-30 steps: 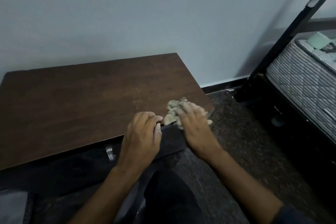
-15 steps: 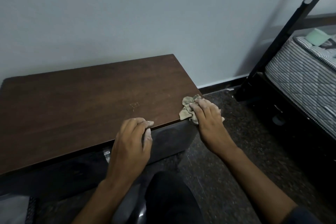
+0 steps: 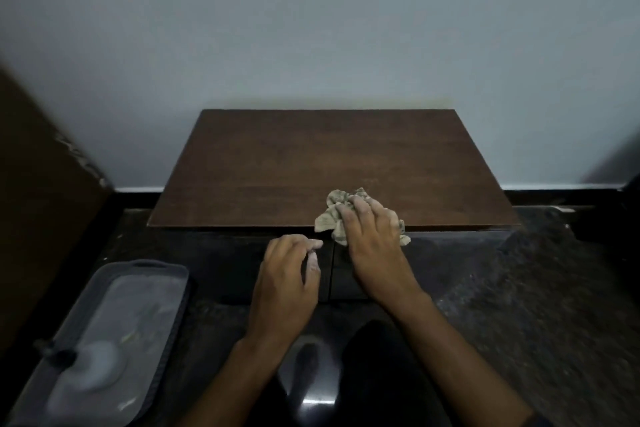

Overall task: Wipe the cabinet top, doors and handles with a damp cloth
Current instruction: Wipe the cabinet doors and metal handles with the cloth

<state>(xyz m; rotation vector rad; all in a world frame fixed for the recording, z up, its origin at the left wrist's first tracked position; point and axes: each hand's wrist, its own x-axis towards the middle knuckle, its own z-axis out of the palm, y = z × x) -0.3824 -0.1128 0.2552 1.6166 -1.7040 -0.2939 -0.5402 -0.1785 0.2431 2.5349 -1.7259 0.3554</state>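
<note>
A low cabinet with a dark brown wooden top [image 3: 311, 156] stands against the pale wall. Its dark doors [image 3: 221, 263] face me below the front edge, with a seam between them. My right hand [image 3: 374, 239] presses a crumpled beige cloth [image 3: 334, 210] onto the front edge of the top, right of the middle. My left hand [image 3: 287, 274] hovers in front of the doors just below that edge, fingers loosely curled and holding nothing. Handles are not visible.
A grey plastic tray [image 3: 166, 291] with water and a pale object in it lies on the floor at the lower left. A brown panel [image 3: 38, 218] stands at the far left. Dark speckled floor [image 3: 540, 305] spreads to the right.
The view has swung to face the cabinet squarely; the bed at the right is out of sight and the tray has appeared. My left hand has come off the top's front edge.
</note>
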